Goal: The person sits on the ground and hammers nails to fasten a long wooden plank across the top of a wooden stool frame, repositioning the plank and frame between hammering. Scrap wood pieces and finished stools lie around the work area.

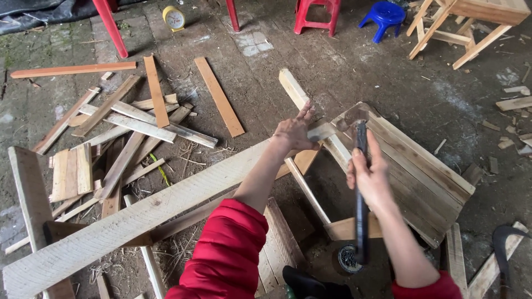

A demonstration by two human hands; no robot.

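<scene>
My left hand (293,133) presses flat, fingers spread, on the long plank (138,213), while my right hand (370,177) grips the hammer (361,166), its head at twelve o'clock against the wooden panel (421,171).

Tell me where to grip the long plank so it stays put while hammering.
Grip the long plank near its raised far end, from above, where the left hand already presses. It slopes up to the pallet, beside the hammer head; its near end lies too far away.
</scene>
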